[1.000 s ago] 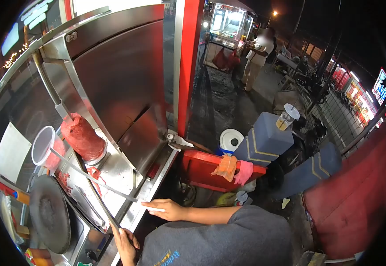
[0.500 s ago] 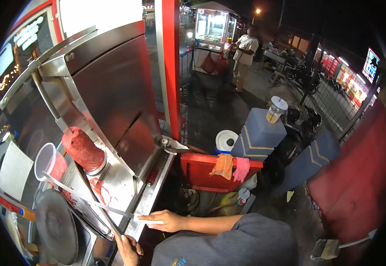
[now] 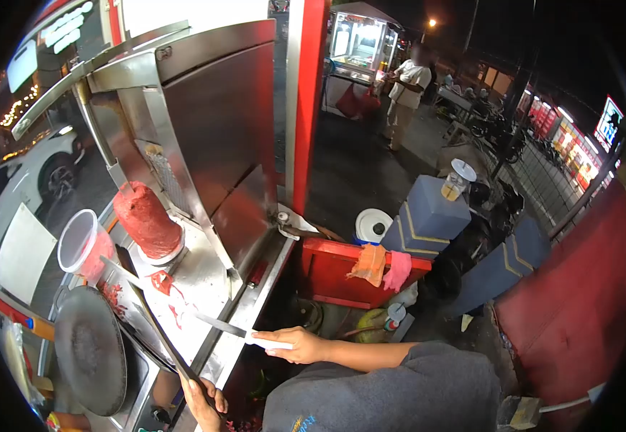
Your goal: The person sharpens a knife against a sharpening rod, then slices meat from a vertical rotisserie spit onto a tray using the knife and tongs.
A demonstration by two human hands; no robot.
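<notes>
My right hand is closed around the white handle of a long knife. Its thin blade reaches left over the metal tray, its tip close to a clear plastic tub with pink-red contents. At the bottom, my left hand grips a long, narrow dark tool that looks like a sharpening steel, slanting up and left. Blade and tool cross in this view. A red kebab meat cone stands upright on a round base, with red scraps lying below it.
A tall metal grill housing rises behind the meat. Left of the tray is a round black griddle pan. Orange and pink cloths hang on a red panel. Beyond stand grey-blue boxes and a person.
The view has shifted, moving the stall rightward in the picture. My right hand has moved right with the knife, and the blade now crosses the dark tool nearer its upper end.
</notes>
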